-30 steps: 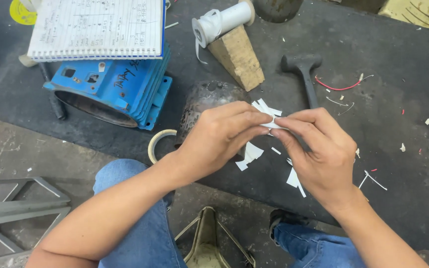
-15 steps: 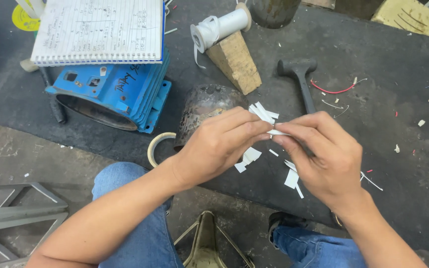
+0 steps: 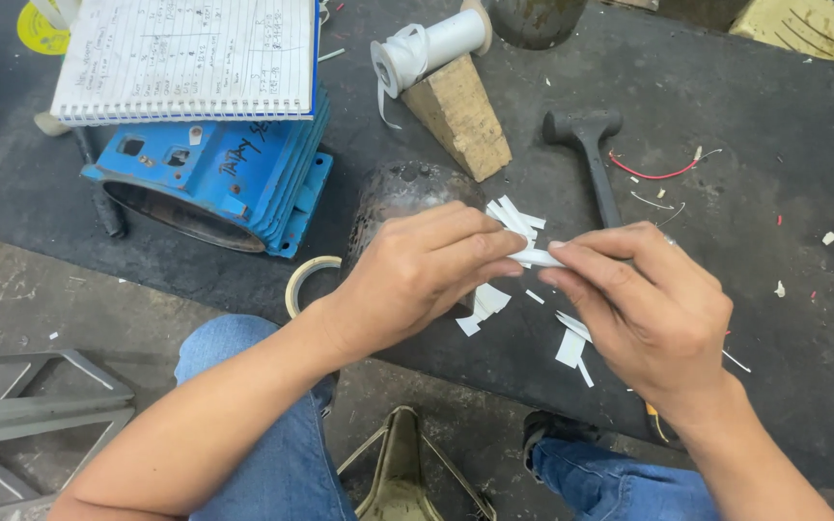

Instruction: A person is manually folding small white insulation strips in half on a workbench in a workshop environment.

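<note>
Dark mat carries several cut white strips beneath the hands; left hand and right hand pinch one further strip between fingertips, unplaced.

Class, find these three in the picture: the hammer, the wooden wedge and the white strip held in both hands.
Hammer [image 3: 598,169], head view, on its black handle.
Wooden wedge [image 3: 460,121], head view, on its top face.
White strip [image 3: 540,258], head view, on the part between the fingertips.

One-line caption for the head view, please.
Left hand and right hand pinch a small white strip between them over a dark mat, beside a blue motor housing and hammer.
</note>
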